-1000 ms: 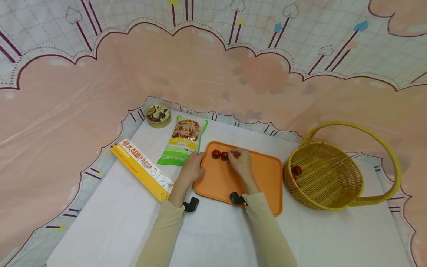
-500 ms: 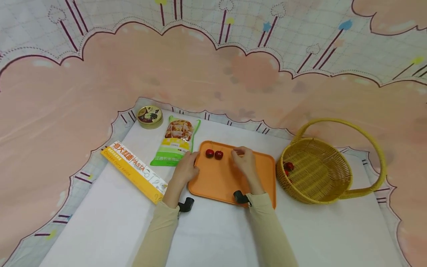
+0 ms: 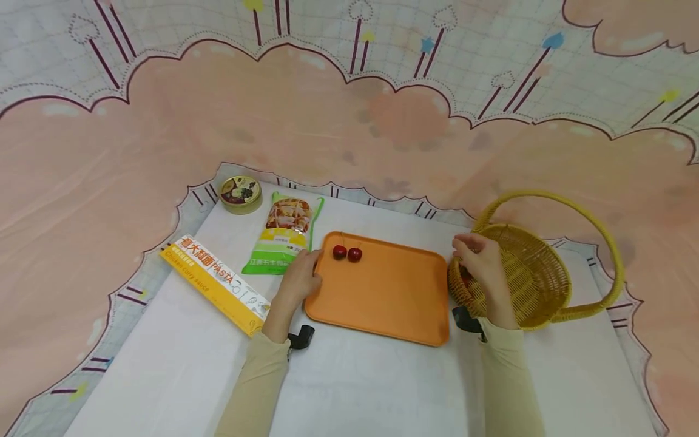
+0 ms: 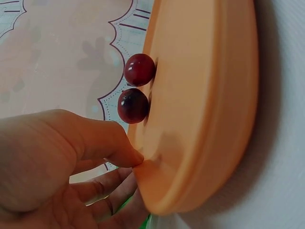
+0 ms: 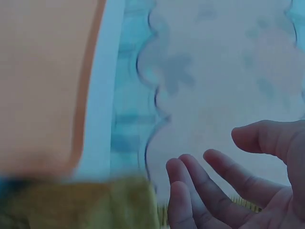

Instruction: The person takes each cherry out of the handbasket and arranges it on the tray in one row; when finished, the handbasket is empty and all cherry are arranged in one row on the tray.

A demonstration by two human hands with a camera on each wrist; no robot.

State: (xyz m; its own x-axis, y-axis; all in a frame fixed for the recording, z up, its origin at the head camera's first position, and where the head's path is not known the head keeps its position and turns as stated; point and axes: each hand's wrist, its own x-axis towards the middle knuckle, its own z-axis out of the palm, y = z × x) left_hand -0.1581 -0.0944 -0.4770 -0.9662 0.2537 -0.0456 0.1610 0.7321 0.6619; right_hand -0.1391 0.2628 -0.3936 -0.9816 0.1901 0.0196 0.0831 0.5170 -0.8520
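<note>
Two dark red cherries (image 3: pixel 355 255) lie side by side near the far left corner of the orange tray (image 3: pixel 382 297). At the tray's left rim, my left hand (image 3: pixel 299 279) pinches the edge; in the left wrist view the thumb (image 4: pixel 125 151) presses on the inner side and the other fingers are outside. My right hand (image 3: pixel 483 261) hovers over the left rim of the yellow wicker basket (image 3: pixel 562 261). Its fingers are spread and loosely bent, with nothing between them in the right wrist view. Behind that hand, a bit of red fruit (image 3: pixel 465 274) shows in the basket.
A green food bag (image 3: pixel 284 233) lies left of the tray, with a round tin (image 3: pixel 240 194) behind it. A long pasta box (image 3: pixel 213 282) lies slanted at the left. The basket's tall handle (image 3: pixel 608 249) arches at the right. Patterned cloth hangs behind the white table.
My right hand has left the cherries and moved right, off the tray to the basket. The left hand keeps its place at the rim. The head view has shifted slightly.
</note>
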